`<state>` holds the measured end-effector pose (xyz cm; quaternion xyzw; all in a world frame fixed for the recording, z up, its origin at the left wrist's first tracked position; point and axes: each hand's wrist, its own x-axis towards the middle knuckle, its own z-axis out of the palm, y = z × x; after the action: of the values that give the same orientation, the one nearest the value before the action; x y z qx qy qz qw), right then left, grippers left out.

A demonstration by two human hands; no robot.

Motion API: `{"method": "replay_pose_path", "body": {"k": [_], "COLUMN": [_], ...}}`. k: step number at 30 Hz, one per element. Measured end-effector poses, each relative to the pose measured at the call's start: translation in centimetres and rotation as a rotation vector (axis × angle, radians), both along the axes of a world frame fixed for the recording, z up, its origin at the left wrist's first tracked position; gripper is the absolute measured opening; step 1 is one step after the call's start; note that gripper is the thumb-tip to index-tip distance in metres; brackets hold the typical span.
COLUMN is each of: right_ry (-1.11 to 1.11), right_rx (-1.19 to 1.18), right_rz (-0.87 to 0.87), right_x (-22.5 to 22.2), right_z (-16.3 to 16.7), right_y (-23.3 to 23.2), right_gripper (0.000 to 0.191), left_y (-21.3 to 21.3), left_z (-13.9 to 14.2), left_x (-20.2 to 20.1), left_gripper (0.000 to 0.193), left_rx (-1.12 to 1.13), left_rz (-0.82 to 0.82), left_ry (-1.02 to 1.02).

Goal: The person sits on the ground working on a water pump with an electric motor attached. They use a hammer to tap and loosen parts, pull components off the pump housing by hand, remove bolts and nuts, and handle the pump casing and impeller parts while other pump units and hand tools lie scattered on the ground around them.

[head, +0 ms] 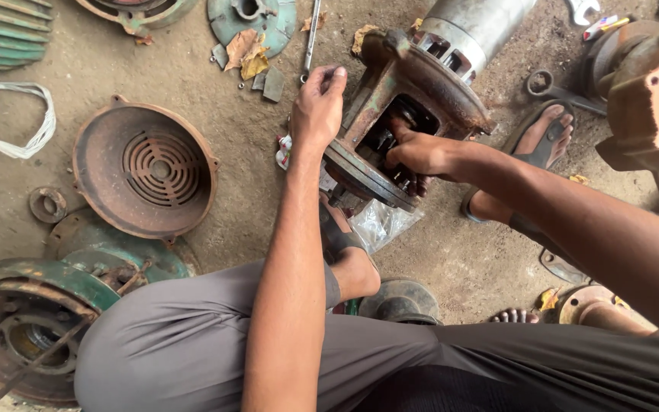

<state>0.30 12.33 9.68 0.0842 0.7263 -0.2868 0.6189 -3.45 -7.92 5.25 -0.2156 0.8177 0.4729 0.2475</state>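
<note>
At the upper middle of the frame, a rusty cast-iron motor housing with flaking green paint (413, 91) lies tilted on the dirt floor (467, 267), its pale grey cylindrical body (476, 27) running off the top edge. The left hand (318, 107) is closed over the housing's left edge, fingers curled round the rim, just beside a slim steel spanner (310, 38) lying on the floor above it. The right hand (419, 152) reaches into the dark rectangular opening in the housing's side; its fingertips are hidden inside, so whether they grip anything cannot be told. A crumpled clear plastic bag (383, 223) lies under the housing's round flange, next to the person's sandalled foot (341, 236). To the left of centre sits a rusty round fan cover with a slotted grille (146, 168), and below it, at the lower left, a green and rust-brown end bell with a bearing seat (24, 328). A small rusty ring (47, 204) lies near the fan cover's left side. A white cloth strip (9, 114) is looped at the far left. Another sandalled foot (543, 137) rests at the right of the housing, and a large rusty casting (650, 99) fills the upper right corner.
</note>
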Motion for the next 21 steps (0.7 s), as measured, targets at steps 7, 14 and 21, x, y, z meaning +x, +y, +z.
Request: {"method": "replay_pose_path", "body": {"k": [7, 14, 21], "right_ry": [0.18, 0.85, 0.688], "right_rx": [-0.008, 0.085, -0.161], "right_rz": [0.046, 0.471, 0.419], "right_x": [-0.1, -0.2, -0.7], "right_z": [1.7, 4.8, 4.4], "right_y": [-1.2, -2.5, -3.1], "right_gripper": [0.076, 0.025, 0.031], "left_y": [-0.3, -0.2, -1.9], "left_z": [0.9, -0.7, -3.0], "left_x": [-0.3, 0.0, -0.4], "left_gripper": [0.048, 0.048, 0.037], "left_rx": [0.055, -0.006, -0.555], "left_rz": [0.023, 0.014, -0.842], "left_ry": [0.086, 0.112, 0.651]}}
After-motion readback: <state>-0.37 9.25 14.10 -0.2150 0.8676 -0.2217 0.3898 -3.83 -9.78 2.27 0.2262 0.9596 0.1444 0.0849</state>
